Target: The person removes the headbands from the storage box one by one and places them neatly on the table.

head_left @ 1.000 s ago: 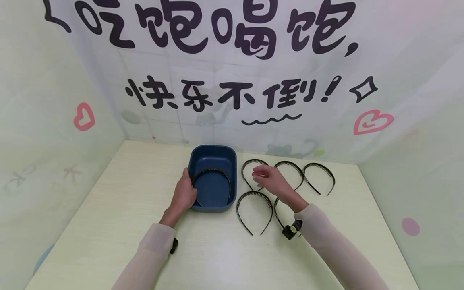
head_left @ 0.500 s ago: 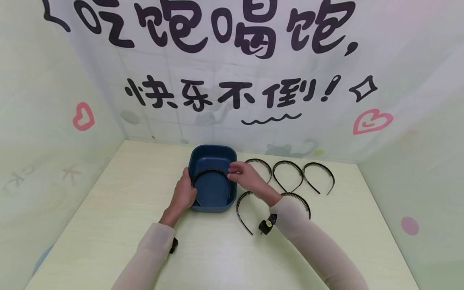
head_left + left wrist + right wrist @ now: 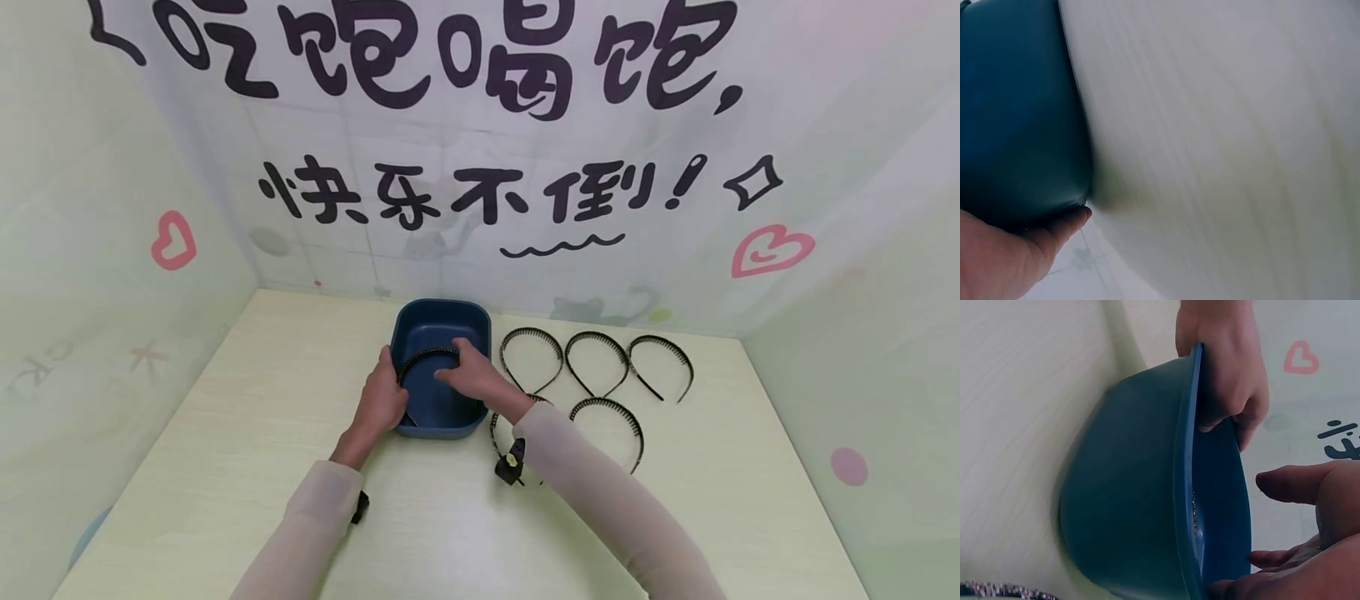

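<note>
A dark blue plastic bin [image 3: 438,317] stands on the table near the back wall. Inside it a black toothed headband [image 3: 420,356] leans with its arc upward. My left hand [image 3: 382,398] grips the bin's left wall, its fingers curled over the rim in the right wrist view. Over the bin's right side reaches my right hand [image 3: 476,372], thumb and fingers spread apart. Its fingertips overlap the top of the headband's arc in the head view. The right wrist view shows a gap between the thumb [image 3: 1291,484] and the fingers near the rim.
Several more black headbands lie on the table right of the bin, among them one at the far right [image 3: 678,354] and one nearer [image 3: 637,425]. My right forearm [image 3: 600,492] passes over this group. A printed cloth wall [image 3: 420,275] rises behind.
My right hand has moved left from above the headbands on the table to inside the bin's opening, and its fingers have spread. The left hand stays on the bin.
</note>
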Motion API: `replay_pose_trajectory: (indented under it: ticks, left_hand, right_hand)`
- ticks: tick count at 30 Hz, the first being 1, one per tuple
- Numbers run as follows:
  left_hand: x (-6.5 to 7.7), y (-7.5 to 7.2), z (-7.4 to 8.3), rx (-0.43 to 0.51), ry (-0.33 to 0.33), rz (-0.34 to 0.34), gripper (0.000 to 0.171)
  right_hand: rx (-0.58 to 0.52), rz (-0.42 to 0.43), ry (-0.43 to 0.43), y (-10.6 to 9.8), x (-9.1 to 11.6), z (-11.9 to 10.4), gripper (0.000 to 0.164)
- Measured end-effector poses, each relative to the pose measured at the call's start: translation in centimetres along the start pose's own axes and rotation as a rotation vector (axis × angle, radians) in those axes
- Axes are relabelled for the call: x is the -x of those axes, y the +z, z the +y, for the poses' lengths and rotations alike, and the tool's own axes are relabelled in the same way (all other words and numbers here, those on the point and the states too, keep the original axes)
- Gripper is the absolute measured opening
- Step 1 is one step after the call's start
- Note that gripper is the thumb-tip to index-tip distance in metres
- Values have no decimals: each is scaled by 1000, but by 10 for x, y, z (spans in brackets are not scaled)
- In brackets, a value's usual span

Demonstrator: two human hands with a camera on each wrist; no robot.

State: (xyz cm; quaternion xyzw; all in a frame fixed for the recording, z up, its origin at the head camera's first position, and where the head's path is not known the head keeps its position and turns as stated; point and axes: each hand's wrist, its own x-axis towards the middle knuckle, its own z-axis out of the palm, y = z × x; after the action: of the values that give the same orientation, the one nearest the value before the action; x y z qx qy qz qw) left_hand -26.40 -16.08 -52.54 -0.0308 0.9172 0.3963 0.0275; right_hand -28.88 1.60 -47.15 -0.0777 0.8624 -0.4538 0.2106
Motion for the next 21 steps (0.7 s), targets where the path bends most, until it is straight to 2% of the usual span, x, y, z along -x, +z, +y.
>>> replay_pose_trajectory:
  ticks: [11,16,21]
  left_hand:
    - [-1,1,0,-6,0,4,76]
    - [-1,2,0,-5,-7,1,76]
    - [-1,1,0,-10,-8,4,76]
  right_hand:
    - [-49,33,84,11,-11,1,71]
    - [-74,22,97,13,-13,3,69]
    - [-51,32,79,12,-11,1,66]
